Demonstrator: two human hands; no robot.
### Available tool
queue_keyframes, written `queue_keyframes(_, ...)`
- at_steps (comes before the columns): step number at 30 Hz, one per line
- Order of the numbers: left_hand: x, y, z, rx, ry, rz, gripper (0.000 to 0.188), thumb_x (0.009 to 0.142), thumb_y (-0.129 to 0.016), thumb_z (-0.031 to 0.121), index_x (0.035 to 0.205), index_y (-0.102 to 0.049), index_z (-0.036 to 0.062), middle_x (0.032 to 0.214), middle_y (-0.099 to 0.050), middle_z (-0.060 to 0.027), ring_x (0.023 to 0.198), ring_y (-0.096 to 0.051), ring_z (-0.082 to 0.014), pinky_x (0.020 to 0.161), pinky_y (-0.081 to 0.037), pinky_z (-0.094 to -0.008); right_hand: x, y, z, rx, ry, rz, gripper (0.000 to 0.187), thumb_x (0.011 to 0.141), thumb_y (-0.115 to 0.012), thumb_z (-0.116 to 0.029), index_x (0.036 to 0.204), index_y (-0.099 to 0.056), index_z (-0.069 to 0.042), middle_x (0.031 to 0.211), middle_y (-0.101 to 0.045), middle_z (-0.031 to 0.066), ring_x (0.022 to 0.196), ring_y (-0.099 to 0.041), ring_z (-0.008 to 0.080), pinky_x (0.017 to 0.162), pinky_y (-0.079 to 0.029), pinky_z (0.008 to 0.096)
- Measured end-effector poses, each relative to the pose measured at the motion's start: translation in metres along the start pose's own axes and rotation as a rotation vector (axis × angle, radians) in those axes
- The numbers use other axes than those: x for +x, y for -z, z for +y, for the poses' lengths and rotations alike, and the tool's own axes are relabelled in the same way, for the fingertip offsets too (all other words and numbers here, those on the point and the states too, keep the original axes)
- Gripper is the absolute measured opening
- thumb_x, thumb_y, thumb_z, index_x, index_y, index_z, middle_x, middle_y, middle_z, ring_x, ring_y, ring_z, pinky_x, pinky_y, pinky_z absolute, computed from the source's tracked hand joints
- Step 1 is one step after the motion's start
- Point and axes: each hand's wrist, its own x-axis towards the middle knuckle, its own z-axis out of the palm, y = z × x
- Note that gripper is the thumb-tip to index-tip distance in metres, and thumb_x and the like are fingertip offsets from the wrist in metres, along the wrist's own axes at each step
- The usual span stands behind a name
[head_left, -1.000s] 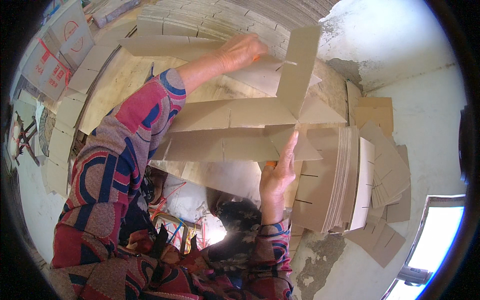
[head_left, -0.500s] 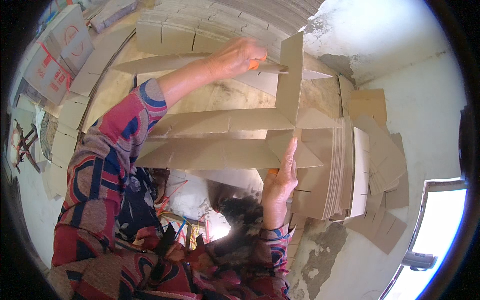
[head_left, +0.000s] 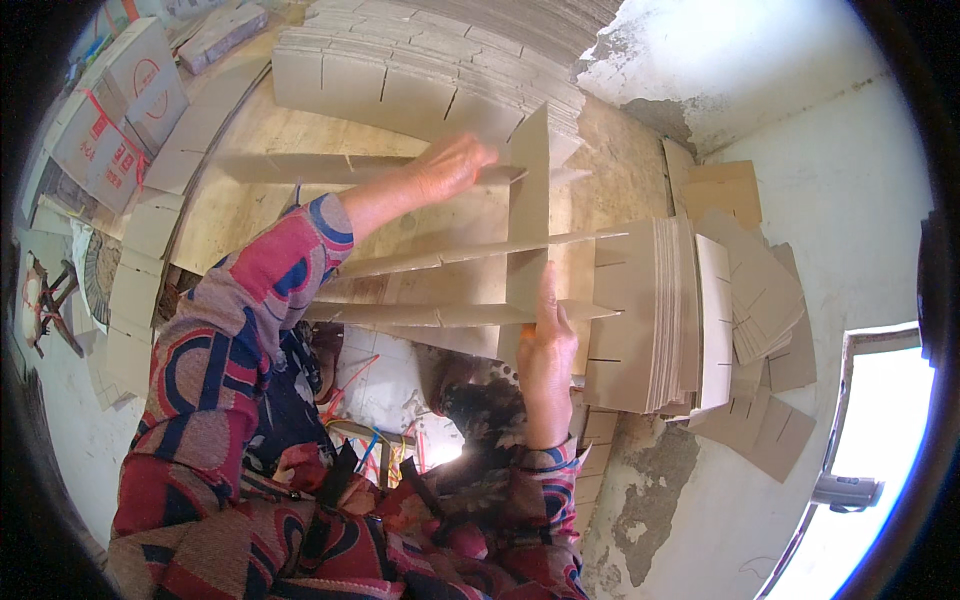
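Three long cardboard strips (head_left: 420,316) run left to right, standing on edge, with a cardboard cross strip (head_left: 529,205) slotted across them near their right ends. Closed around the far long strip (head_left: 300,167), my left hand (head_left: 455,167) is just left of the crossing. My right hand (head_left: 548,350) grips the near end of the cross strip, index finger stretched along it; its thumb side is partly hidden. Something orange shows at the right hand's fingers.
Slotted cardboard sheets (head_left: 420,85) are stacked along the far side. Another cardboard stack (head_left: 640,330) stands at the right, beside loose pieces (head_left: 750,290) against the white wall (head_left: 840,220). Printed cartons (head_left: 120,130) sit at the far left. A wooden tabletop (head_left: 600,130) lies beneath.
The cross strip with the long strips has shifted left and tipped more upright. My left hand has moved nearer and slightly left, and my right hand slightly left.
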Motion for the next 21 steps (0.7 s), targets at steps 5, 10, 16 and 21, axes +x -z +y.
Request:
queue_keyframes(5, 0.001, 0.003, -0.008, -0.061, -0.114, -0.009, 0.018, 0.068, -0.063, -0.004, 0.072, -0.045, -0.0043, 0.072, -0.051, -0.0213, 0.075, -0.052, -0.0408, 0.064, -0.042, -0.045, -0.007, 0.002, 0.003, -0.007, -0.001, -0.008, 0.086, 0.065, -0.044, 0.02, 0.144, -0.032, -0.012, 0.089, -0.057, 0.0252, 0.065, -0.056, 0.0341, 0.06, -0.046, 0.0287)
queue_keyframes(10, -0.005, 0.014, 0.001, -0.12, -0.008, -0.153, 0.015, 0.07, -0.064, -0.004, 0.076, -0.051, -0.0045, 0.071, -0.051, -0.0221, 0.072, -0.054, -0.0396, 0.063, -0.042, -0.0463, -0.006, 0.001, 0.002, -0.017, -0.044, -0.06, 0.083, 0.068, -0.048, 0.018, 0.144, -0.033, -0.012, 0.092, -0.059, 0.0255, 0.073, -0.061, 0.035, 0.068, -0.049, 0.0351)
queue_keyframes(16, -0.012, 0.004, -0.003, 0.03, -0.037, 0.035, 0.014, 0.068, -0.064, -0.005, 0.074, -0.051, -0.0039, 0.065, -0.049, -0.0218, 0.069, -0.055, -0.0398, 0.061, -0.042, -0.0462, -0.004, 0.003, -0.001, 0.002, -0.036, -0.086, 0.082, 0.068, -0.05, 0.018, 0.143, -0.034, -0.012, 0.093, -0.06, 0.0249, 0.081, -0.062, 0.0376, 0.07, -0.048, 0.0413)
queue_keyframes(21, -0.008, 0.005, -0.009, -0.093, -0.068, -0.103, 0.017, 0.066, -0.062, -0.005, 0.071, -0.046, -0.0026, 0.064, -0.047, -0.022, 0.064, -0.051, -0.0399, 0.058, -0.038, -0.046, 0.001, -0.001, 0.009, -0.014, 0.054, -0.056, 0.074, 0.075, -0.051, 0.006, 0.144, -0.031, -0.013, 0.085, -0.059, 0.0223, 0.066, -0.06, 0.039, 0.057, -0.048, 0.0461)
